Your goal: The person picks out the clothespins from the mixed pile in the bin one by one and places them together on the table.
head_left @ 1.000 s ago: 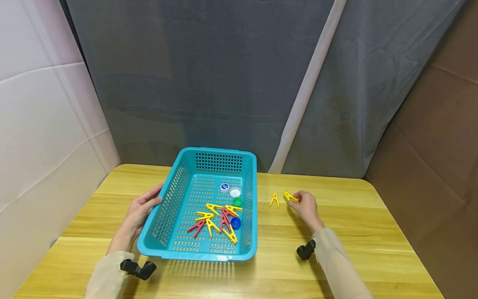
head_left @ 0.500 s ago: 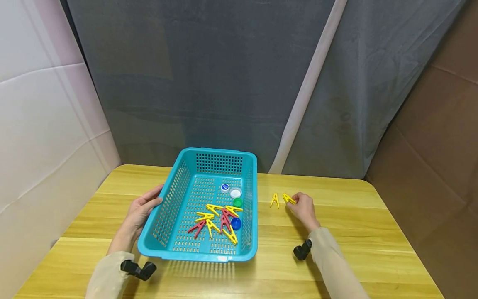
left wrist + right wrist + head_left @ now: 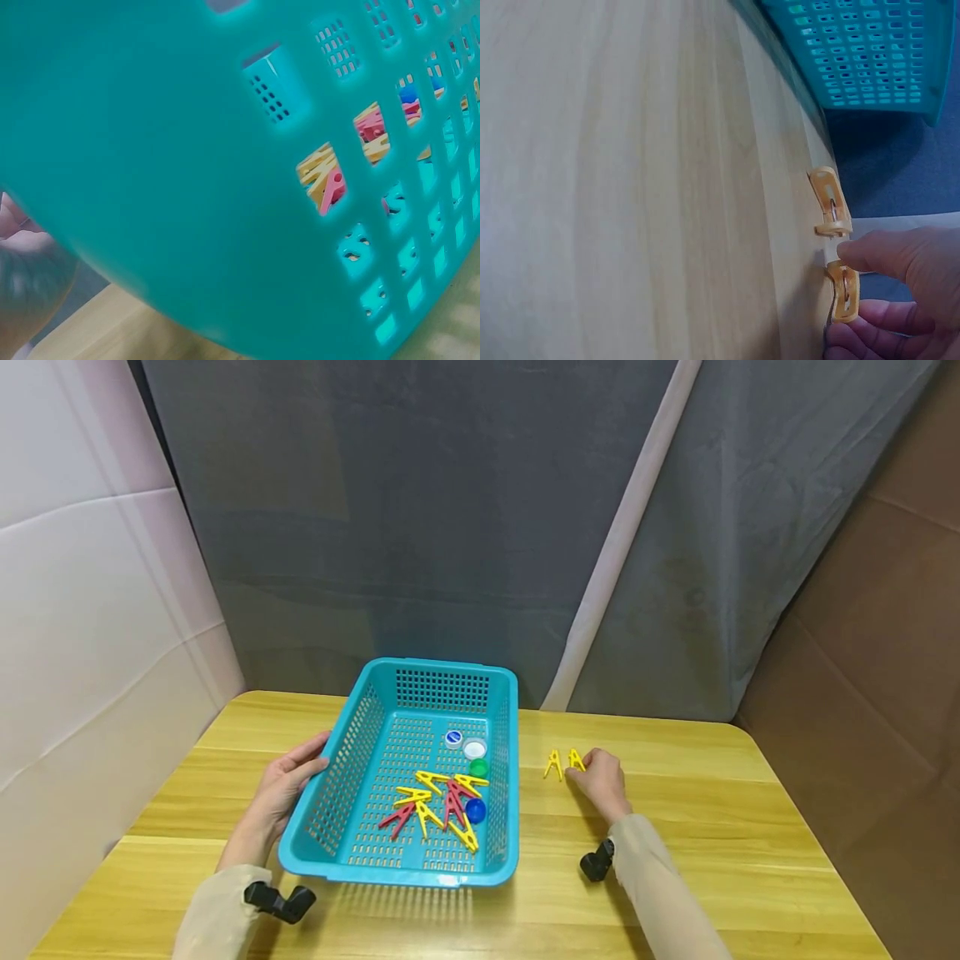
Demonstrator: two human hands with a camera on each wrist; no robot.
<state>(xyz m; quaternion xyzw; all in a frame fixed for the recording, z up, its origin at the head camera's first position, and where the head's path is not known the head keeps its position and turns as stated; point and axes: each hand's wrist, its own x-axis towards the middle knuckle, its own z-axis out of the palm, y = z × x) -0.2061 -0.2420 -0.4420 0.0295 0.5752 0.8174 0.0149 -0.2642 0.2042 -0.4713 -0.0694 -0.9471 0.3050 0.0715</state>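
My left hand (image 3: 281, 789) grips the left side of a turquoise plastic basket (image 3: 303, 839), some of its fingers hidden behind the wall. Inside lie several yellow clothespins (image 3: 412, 795) and some red clothespins (image 3: 401, 817). Beside them are a blue bottle cap (image 3: 476, 811), a green cap (image 3: 478, 767), a white cap (image 3: 475, 749) and a cap with a blue label (image 3: 453, 739). To the basket's right, my right hand (image 3: 602, 781) pinches a yellow clothespin (image 3: 845, 292) between thumb and fingers at the tabletop. Another yellow clothespin (image 3: 553, 765) stands just left of it.
Everything is on a light wooden table (image 3: 720, 843). A grey cloth (image 3: 450, 527) hangs behind its far edge, with a pale strip (image 3: 622, 535) slanting across. White sheeting (image 3: 97, 610) flanks the left, a brown panel (image 3: 877, 635) the right.
The right hand has shifted a little left and turned the clothespin from slanted to more upright, next to the other one. The left hand and basket stay nearly still.
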